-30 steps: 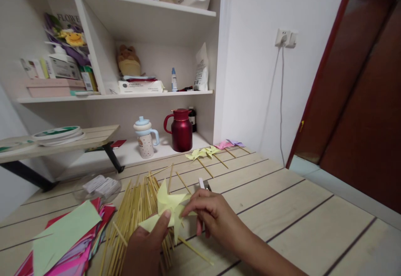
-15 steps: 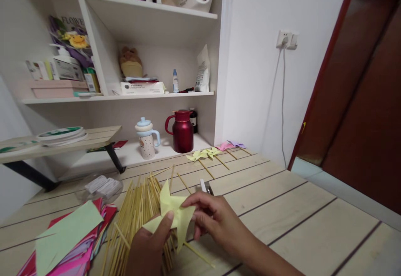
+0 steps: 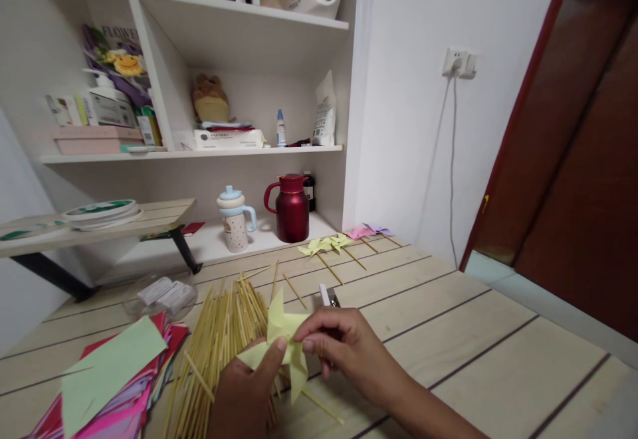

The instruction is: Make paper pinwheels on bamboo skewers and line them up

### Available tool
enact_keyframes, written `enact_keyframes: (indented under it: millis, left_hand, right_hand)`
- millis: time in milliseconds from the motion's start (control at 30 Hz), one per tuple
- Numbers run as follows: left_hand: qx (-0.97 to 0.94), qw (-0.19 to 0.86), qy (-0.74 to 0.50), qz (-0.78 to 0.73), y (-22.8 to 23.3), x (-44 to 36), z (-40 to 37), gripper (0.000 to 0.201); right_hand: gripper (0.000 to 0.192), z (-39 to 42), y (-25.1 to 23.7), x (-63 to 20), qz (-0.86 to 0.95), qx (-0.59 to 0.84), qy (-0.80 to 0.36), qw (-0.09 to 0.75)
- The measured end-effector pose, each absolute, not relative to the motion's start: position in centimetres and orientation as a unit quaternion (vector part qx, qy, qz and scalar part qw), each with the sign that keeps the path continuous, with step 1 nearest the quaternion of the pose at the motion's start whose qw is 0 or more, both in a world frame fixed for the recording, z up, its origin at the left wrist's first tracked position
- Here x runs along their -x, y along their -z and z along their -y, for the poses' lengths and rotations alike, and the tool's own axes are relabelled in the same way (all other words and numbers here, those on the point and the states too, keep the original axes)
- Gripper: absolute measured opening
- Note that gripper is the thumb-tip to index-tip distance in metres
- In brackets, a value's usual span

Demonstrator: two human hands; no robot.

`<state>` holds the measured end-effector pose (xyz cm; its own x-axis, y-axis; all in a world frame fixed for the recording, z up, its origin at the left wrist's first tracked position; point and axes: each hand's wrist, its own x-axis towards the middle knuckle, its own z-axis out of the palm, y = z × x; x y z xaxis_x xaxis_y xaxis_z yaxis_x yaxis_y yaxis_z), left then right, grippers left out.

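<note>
A pale yellow paper pinwheel [image 3: 279, 326] is held up over the front of the table. My left hand [image 3: 246, 386] grips it from the lower left, the thumb pressed on its folded middle. On its right side, my right hand [image 3: 343, 346] has thumb and forefinger drawn together at a blade's edge. Thin wooden sticks [image 3: 224, 326] lie in a heap beneath and left of my left hand. Just beyond my right hand is a small white and metal tool [image 3: 327, 295], partly hidden by the fingers.
A stack of coloured paper [image 3: 112, 372] lies at front left, with a clear plastic container [image 3: 164, 296] behind it. Several pinwheels on sticks, including a yellow one [image 3: 316, 246], rest along the table's back. A red jug [image 3: 292, 210] and a spotted cup [image 3: 236, 223] stand behind.
The pinwheel has tilted and shifted slightly right in my left hand. My right thumb and forefinger have come closer together at its right side.
</note>
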<state>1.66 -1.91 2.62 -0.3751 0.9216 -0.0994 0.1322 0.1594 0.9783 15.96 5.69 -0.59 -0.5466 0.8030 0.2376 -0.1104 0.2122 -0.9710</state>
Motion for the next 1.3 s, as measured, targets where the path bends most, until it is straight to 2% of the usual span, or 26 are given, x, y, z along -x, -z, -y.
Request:
enact_keyframes:
  millis: [167,267,500,733,900,1167,1300]
  left_hand:
    - [-0.432,0.382,-0.502,-0.645,-1.0,-1.0,1.4,0.047]
    - [-0.444,0.387,-0.499,-0.636,-0.3,-0.8,1.2,0.048]
    - [-0.439,0.412,-0.500,-0.623,0.6,-0.6,1.3,0.044]
    - [-0.446,0.371,-0.506,-0.639,0.0,-0.5,1.3,0.042]
    - [-0.421,0.342,-0.511,-0.667,-1.9,-1.0,1.7,0.039]
    - [-0.441,0.372,-0.510,-0.638,0.7,-0.2,1.1,0.044]
    - [-0.450,0.378,-0.502,-0.635,0.1,-0.3,1.3,0.043]
  right_hand:
    - [0.010,-5.6,0.7,-16.0,0.741,0.261,-0.431,0.444]
    - [0.007,-5.7,0.8,-15.9,0.746,0.278,-0.397,0.456]
    - [0.005,-5.5,1.1,-15.5,0.685,0.285,-0.500,0.447]
    - [0.005,-5.5,1.0,-15.5,0.654,0.260,-0.560,0.436]
    - [0.004,-5.5,1.1,-15.5,0.665,0.245,-0.549,0.443]
    - [0.005,-5.5,1.4,-15.3,0.670,0.248,-0.533,0.454]
    - [0.007,-5.6,1.4,-15.3,0.673,0.242,-0.520,0.467]
